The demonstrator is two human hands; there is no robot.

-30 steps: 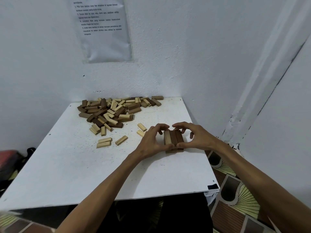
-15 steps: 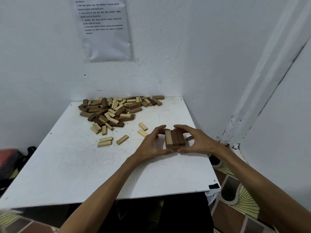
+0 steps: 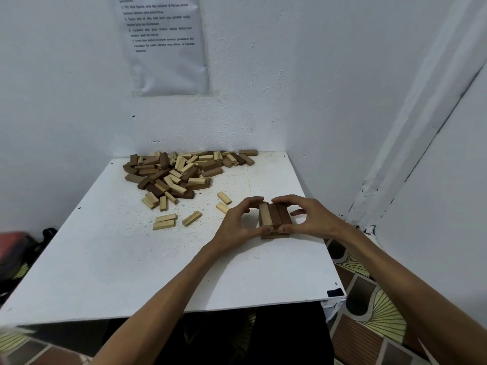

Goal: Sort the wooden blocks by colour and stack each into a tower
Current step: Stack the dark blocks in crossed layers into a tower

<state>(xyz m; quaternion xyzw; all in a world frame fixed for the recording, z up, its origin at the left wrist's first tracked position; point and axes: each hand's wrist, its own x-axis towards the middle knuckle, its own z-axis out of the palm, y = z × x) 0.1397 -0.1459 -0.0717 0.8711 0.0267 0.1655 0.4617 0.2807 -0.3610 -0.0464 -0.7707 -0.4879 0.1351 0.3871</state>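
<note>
wooden-block stack (image 3: 274,219) sits on the white table (image 3: 158,264), toward its right edge and nearer the front than the rest of the blocks. its top layer is three blocks laid side by side, long ends pointing away from the person: the left one is light tan, the two to its right are dark brown. the edge of a lower layer shows beneath them at the near side. the left hand (image 3: 237,225) cups the stack from the left and the right hand (image 3: 313,219) from the right; both have their fingers curled round it, index fingers arched over the far end and almost meeting, thumbs pressed against the near end with their tips close together. just beside the left hand lie two loose pale blocks (image 3: 224,198), one behind the other. farther left, well apart from the stack, are more pale strays: a single angled block (image 3: 191,218), a pair lying parallel (image 3: 164,221), and a few short ones at the foot of the pile. the pile of mixed blocks (image 3: 181,172), dark brown and pale jumbled together, fills the back of the table against the wall. a black tape mark (image 3: 335,292) sits at the table's front right corner. a printed sheet (image 3: 166,43) in a clear sleeve is fixed to the white wall above the pile. patterned floor tiles (image 3: 369,312) show to the right of the table, and a red and black object (image 3: 15,248), too blurred to identify, is at the far left.
</note>
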